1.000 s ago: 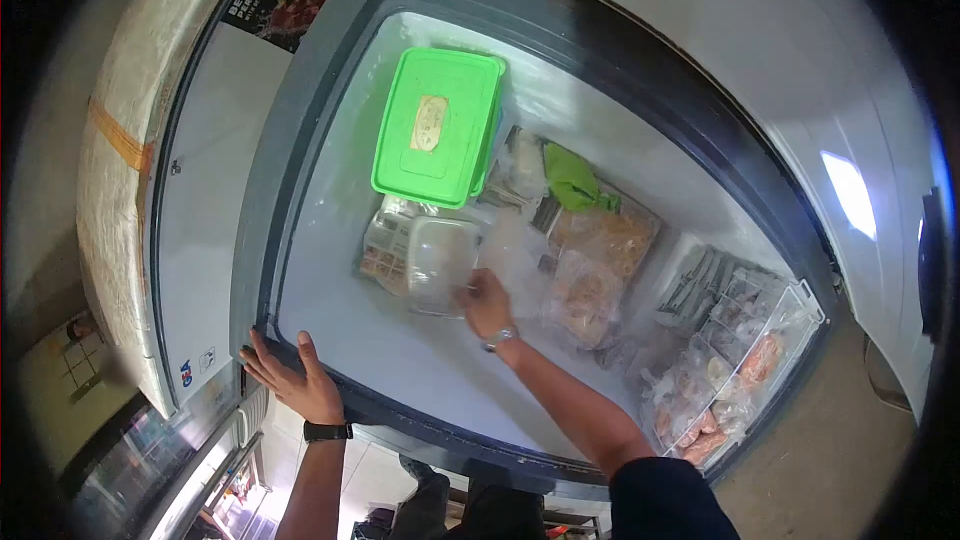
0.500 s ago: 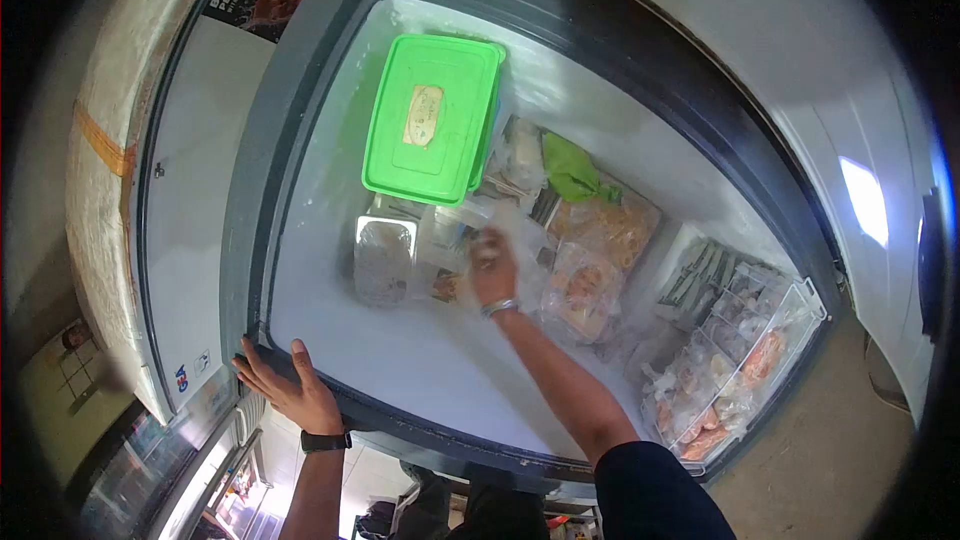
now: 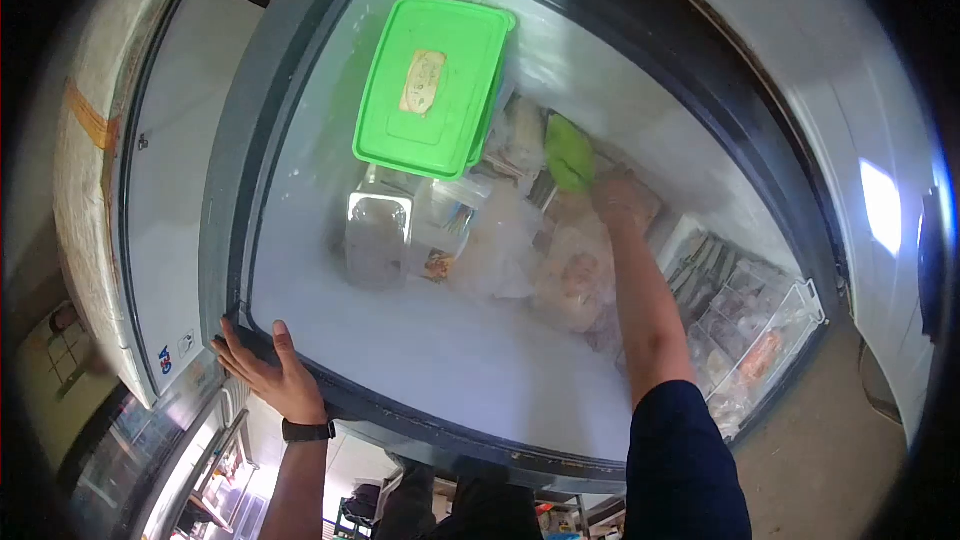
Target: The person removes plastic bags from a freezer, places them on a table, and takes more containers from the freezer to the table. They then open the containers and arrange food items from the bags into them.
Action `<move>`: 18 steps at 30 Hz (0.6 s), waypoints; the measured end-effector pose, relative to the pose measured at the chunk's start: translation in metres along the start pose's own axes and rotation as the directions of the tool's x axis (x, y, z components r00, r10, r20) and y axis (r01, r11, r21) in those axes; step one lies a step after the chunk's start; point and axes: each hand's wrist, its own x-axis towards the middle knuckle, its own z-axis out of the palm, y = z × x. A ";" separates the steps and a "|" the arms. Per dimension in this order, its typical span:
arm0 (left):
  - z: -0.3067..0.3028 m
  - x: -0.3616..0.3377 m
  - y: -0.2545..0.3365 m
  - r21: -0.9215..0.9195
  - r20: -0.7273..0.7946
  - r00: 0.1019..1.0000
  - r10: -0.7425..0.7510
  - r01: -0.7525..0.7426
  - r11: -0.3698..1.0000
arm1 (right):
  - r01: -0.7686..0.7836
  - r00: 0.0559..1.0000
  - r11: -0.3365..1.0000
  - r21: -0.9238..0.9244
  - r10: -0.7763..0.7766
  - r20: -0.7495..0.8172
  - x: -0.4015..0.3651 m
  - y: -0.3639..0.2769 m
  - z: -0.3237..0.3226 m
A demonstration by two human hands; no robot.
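My left hand (image 3: 272, 377) rests on the dark rim (image 3: 400, 418) of a chest freezer, fingers spread and thumb raised. A dark band circles that wrist. Deep inside the freezer, my right hand (image 3: 622, 198) reaches down at the lower end of a green bag (image 3: 568, 153). Its fingers are blurred in cold mist, and I cannot tell whether they grip the bag. Below the hand lie clear plastic bags of food (image 3: 575, 285). A whitish plastic bag (image 3: 497, 245) sits to their left.
A box with a bright green lid (image 3: 430, 85) stands at the freezer's far left. Near it are a metal-rimmed container (image 3: 378, 240) and a clear container (image 3: 440, 215). A white wire basket (image 3: 790, 315) with bagged food hangs at the right end.
My right hand has moved right and away from me, from the middle containers to the green bag. The whitish plastic bag now shows where the hand was. My left hand stays on the rim.
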 end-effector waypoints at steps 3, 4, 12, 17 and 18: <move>0.000 0.001 -0.003 0.036 0.003 1.000 0.007 -0.007 0.999 | 0.119 0.953 0.967 0.226 -0.175 0.249 -0.025 -0.004 -0.045; -0.001 0.001 -0.002 0.034 0.003 1.000 0.017 -0.017 0.999 | 0.167 0.956 0.968 0.188 -0.206 0.208 -0.040 -0.009 -0.067; -0.003 0.002 0.003 0.038 0.007 0.999 0.043 -0.043 0.998 | 0.449 0.883 0.885 0.120 -0.420 -0.211 -0.159 0.028 -0.127; -0.002 0.000 0.000 0.050 -0.008 0.998 0.057 -0.056 0.997 | 0.292 0.914 0.944 0.156 -0.323 0.246 -0.226 0.063 -0.130; -0.001 0.000 0.000 0.048 -0.006 0.998 0.058 -0.057 0.997 | 0.268 0.895 0.949 0.168 -0.309 0.322 -0.237 0.068 -0.126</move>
